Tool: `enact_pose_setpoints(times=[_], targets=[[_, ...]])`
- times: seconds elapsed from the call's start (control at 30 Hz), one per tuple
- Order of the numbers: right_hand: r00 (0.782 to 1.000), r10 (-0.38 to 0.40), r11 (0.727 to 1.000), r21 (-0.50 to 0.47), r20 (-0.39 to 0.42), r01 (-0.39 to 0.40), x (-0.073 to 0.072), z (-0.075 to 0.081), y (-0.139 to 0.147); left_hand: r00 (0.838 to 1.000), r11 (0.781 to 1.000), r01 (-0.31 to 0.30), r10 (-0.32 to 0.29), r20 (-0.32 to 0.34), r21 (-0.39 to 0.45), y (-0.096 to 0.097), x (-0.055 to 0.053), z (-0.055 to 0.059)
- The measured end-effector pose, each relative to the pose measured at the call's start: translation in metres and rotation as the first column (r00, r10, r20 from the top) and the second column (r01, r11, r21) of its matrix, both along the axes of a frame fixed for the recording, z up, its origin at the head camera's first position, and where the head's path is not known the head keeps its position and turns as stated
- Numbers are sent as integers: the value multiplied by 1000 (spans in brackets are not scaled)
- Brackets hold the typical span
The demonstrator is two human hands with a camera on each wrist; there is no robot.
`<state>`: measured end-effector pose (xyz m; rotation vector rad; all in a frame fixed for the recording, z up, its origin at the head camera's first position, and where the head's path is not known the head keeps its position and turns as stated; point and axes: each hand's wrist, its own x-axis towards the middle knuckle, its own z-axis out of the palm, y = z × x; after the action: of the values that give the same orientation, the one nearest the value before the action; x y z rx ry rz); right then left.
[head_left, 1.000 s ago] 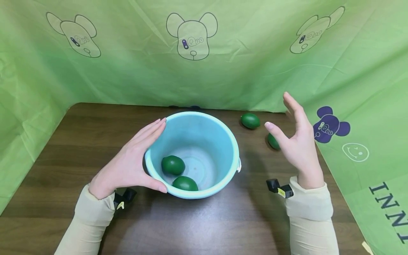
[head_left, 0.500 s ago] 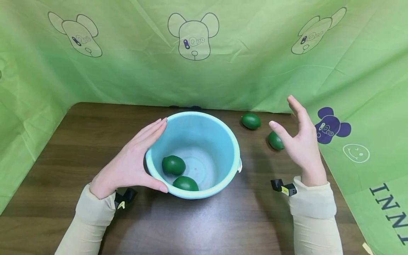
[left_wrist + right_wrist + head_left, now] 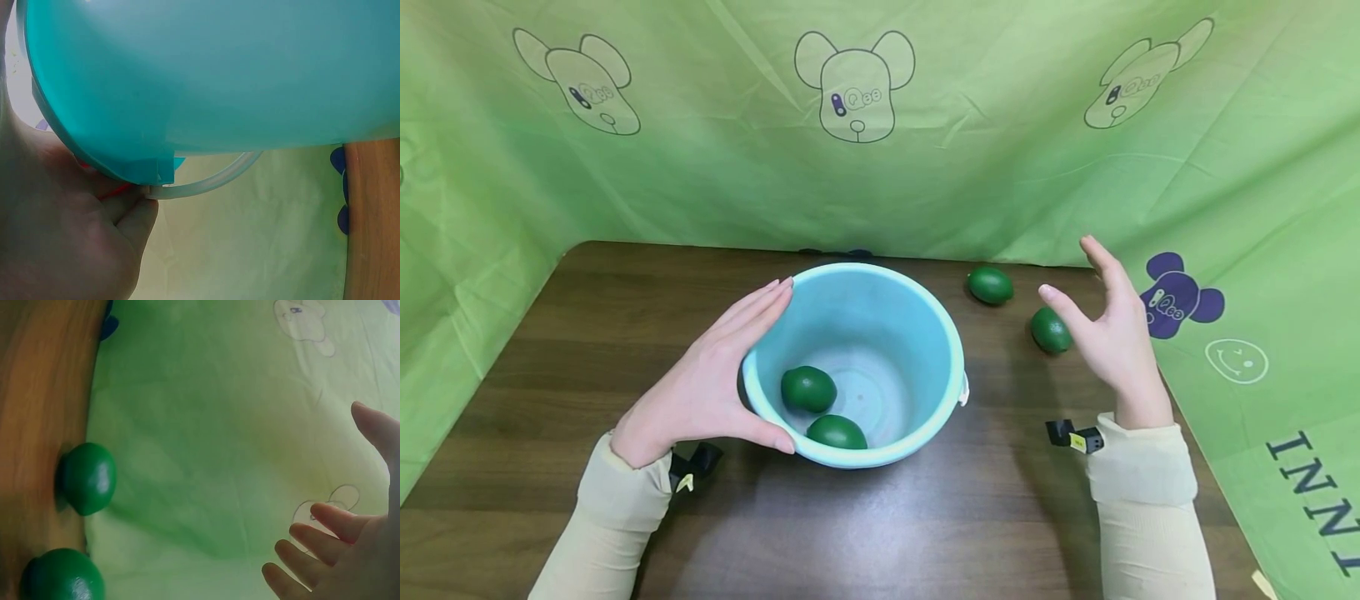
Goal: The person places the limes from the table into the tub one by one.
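Note:
A light blue bucket (image 3: 951, 333) stands mid-table, its mouth tilted toward me. My left hand (image 3: 703, 392) holds its left side, thumb along the near rim and fingers round the far left rim. In the left wrist view, the fingers lie by the white handle (image 3: 212, 181) below the rim. Inside the bucket lie two limes (image 3: 808, 389). My right hand (image 3: 1108, 342) hovers to the right, thumb and fingers spread, holding nothing. Close to its thumb is a lime (image 3: 1049, 330) on the table; another lime (image 3: 990, 285) lies farther back.
The brown wooden table (image 3: 572, 333) is walled behind and on both sides by a green cloth (image 3: 700, 192) printed with mouse-like heads. A small black camera (image 3: 1075, 436) sits on the right wrist, and another black camera (image 3: 696, 465) on the left.
My right hand has shifted right and slightly down in the head view, uncovering more of the nearer lime on the table. The left hand and the bucket have stayed put.

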<state>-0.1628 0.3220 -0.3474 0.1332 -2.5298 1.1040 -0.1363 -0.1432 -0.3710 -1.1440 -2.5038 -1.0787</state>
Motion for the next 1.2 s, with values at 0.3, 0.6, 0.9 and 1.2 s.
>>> enact_pose_setpoints(times=[0.3, 0.6, 0.9, 1.2], targets=[[995, -44, 999, 19, 87, 42, -5, -11, 14, 1000, 1000, -3, 3, -4, 0, -1, 1, 0], [987, -57, 998, 6, 151, 57, -10, -22, 23, 1000, 1000, 1, -1, -5, 4, 0, 1, 0], [976, -69, 998, 12, 205, 69, -15, -36, 31, 1000, 1000, -5, 5, -2, 1, 0, 0, 0], [960, -87, 996, 23, 267, 84, -18, -47, 37, 1000, 1000, -2, 2, 4, 7, 0, 0, 0]])
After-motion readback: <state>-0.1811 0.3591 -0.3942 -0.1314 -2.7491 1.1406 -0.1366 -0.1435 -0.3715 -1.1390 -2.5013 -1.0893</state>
